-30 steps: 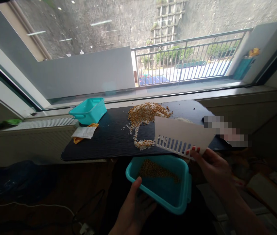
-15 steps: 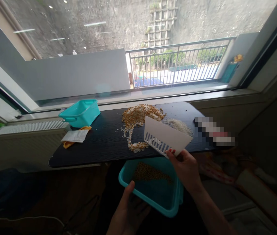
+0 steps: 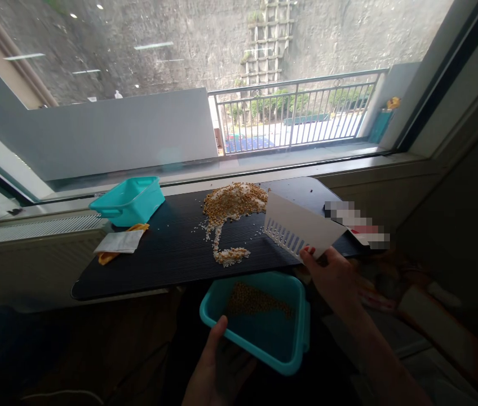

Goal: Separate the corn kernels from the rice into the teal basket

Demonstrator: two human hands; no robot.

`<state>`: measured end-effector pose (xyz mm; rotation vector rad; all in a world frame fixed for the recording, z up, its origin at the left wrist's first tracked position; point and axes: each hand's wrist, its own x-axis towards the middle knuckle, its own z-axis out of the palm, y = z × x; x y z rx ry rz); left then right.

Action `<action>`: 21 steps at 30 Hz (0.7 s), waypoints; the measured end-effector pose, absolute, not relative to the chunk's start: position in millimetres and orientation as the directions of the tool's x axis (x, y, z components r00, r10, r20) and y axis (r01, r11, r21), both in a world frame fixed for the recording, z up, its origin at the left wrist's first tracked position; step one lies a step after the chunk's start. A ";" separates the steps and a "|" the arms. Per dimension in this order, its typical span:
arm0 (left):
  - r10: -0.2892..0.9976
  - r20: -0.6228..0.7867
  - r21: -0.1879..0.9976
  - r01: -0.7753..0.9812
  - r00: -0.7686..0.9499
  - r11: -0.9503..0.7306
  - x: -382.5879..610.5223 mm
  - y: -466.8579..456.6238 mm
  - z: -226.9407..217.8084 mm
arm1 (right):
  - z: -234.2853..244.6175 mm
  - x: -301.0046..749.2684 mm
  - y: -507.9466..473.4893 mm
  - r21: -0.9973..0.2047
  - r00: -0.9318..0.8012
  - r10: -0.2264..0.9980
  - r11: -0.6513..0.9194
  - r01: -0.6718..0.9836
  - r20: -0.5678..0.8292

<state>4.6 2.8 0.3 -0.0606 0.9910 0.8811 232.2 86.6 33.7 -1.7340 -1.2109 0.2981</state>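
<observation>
My left hand [image 3: 217, 369] grips the near rim of a teal tub [image 3: 264, 338] held below the table's front edge; yellow beans [image 3: 256, 299] lie in its far end. My right hand [image 3: 332, 276] pinches a white slotted scraper card [image 3: 298, 228] and holds it tilted above the black table [image 3: 158, 254], right of a mixed heap of beans and rice [image 3: 233, 200]. A thin trail runs from that heap to a small pile [image 3: 231, 255] near the front edge.
A second teal tub [image 3: 127, 200] stands at the table's back left, with a white and orange packet [image 3: 118, 242] in front of it. A blurred-out object [image 3: 357, 225] lies at the right end. A window sill and glass run behind the table.
The scraper card has swung from over the small front pile up and to the right, and now covers the rice patch at the right. The tub stays under the table edge.
</observation>
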 end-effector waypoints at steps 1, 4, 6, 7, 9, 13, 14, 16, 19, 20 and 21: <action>0.622 -0.743 0.337 -0.666 0.246 0.666 5.1 2.9 0.2 | 34.3 228.3 88.1 -0.808 0.468 0.831 -0.040 0.588 0.300; 0.609 -0.757 0.345 -0.646 0.238 0.681 5.2 2.9 -1.0 | 32.1 210.2 94.9 -0.813 0.411 0.866 -0.010 0.583 0.284; 0.589 -0.772 0.333 -0.636 0.240 0.696 4.2 3.0 -1.8 | 29.0 199.3 99.8 -0.821 0.335 0.899 0.045 0.570 0.282; 0.581 -0.778 0.326 -0.635 0.241 0.700 3.7 3.1 -1.9 | 27.6 196.1 101.9 -0.812 0.311 0.908 0.053 0.581 0.282; 0.582 -0.780 0.326 -0.646 0.229 0.691 3.3 3.4 -1.0 | 25.9 196.2 104.8 -0.776 0.298 0.912 0.035 0.629 0.283; 0.597 -0.777 0.344 -0.660 0.199 0.668 4.3 3.9 1.8 | 26.6 219.3 109.3 -0.660 0.400 0.863 -0.109 0.743 0.308; 0.593 -0.780 0.343 -0.655 0.202 0.673 4.6 3.9 2.0 | 27.2 227.7 110.8 -0.649 0.410 0.854 -0.117 0.752 0.321; 0.583 -0.783 0.338 -0.640 0.216 0.690 5.0 3.8 1.3 | 28.5 244.1 114.3 -0.642 0.431 0.829 -0.117 0.758 0.358; 0.584 -0.769 0.327 -0.626 0.260 0.708 4.9 3.4 -1.9 | 30.5 262.6 117.9 -0.638 0.457 0.802 -0.127 0.760 0.384; 0.583 -0.764 0.321 -0.622 0.276 0.714 4.8 3.3 -2.9 | 31.2 266.0 118.0 -0.639 0.459 0.798 -0.124 0.759 0.390; 0.583 -0.760 0.317 -0.620 0.286 0.718 4.7 3.2 -3.7 | 32.0 267.8 117.3 -0.651 0.458 0.797 -0.110 0.751 0.394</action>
